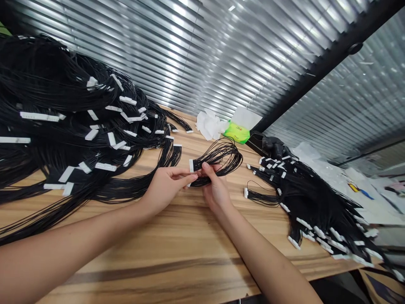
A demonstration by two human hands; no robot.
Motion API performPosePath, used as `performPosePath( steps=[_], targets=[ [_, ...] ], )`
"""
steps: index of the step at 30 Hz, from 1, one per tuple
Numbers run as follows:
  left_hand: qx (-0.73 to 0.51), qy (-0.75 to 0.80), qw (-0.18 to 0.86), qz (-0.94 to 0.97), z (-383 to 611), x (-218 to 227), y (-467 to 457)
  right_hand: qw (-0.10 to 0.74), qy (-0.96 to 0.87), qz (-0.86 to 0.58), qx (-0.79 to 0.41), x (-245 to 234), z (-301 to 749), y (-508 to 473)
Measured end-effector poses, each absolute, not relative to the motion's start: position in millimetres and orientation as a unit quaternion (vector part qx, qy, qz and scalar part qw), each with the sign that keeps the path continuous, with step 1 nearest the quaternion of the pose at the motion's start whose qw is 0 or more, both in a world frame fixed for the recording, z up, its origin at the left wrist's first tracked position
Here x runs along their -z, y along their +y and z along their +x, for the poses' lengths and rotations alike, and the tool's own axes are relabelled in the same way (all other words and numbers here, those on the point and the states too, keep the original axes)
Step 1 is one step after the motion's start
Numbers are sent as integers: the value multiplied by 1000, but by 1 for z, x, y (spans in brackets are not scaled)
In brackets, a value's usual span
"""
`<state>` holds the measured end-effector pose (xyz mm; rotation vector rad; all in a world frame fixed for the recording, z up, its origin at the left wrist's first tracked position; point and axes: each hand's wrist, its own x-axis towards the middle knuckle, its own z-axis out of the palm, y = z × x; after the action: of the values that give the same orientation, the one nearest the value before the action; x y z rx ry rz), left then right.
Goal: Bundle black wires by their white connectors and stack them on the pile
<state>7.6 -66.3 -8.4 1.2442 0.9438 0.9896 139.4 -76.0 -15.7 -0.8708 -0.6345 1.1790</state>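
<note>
**Two hands work at one small bundle of black wires (218, 162)**

We see this bundle held above the wooden table (158, 270), in the middle and in front of the person. Its thin wires make a loop, and a white connector (191, 165) sits at the end, to the left side. The right hand (215, 190) is half closed and has hold of the bundle, with the thumb pressing on the wires from above. The left hand (166, 188) is more open, and its long fingers reach to the bundle just beside the connector. We cannot tell if these fingers really grip or only touch.

To the left lies a big heap of wire harnesses (63, 118) with many white connectors, very near the left hand. To the right is a smaller heap of harnesses (310, 207). Behind them, on the table, we find crumpled white tissue (209, 124) and a green tissue pack (236, 131).
</note>
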Motion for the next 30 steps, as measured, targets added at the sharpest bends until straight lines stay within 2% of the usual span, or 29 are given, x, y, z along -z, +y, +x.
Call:
performPosePath(
  steps=[5, 14, 21, 26, 28, 30],
  targets=[
    [-462, 434, 630, 449, 9, 10, -63, 716, -267, -395, -510, 14, 137, -78],
    [-436, 437, 619, 485, 6, 12, -61, 704, -305, -390, -509, 14, 141, -76],
    [-430, 418, 616, 512, 6, 15, -56, 687, -371, -418, -464, 16, 149, -71],
    [-461, 434, 620, 463, 7, 8, -57, 713, -289, -427, -475, 7, 159, -65],
    [-465, 436, 621, 456, 6, 6, -58, 682, -292, -451, -496, -4, 172, -65],
    [-472, 434, 624, 446, 6, 5, -59, 588, -336, -479, -559, -16, 189, -66]
  ],
)
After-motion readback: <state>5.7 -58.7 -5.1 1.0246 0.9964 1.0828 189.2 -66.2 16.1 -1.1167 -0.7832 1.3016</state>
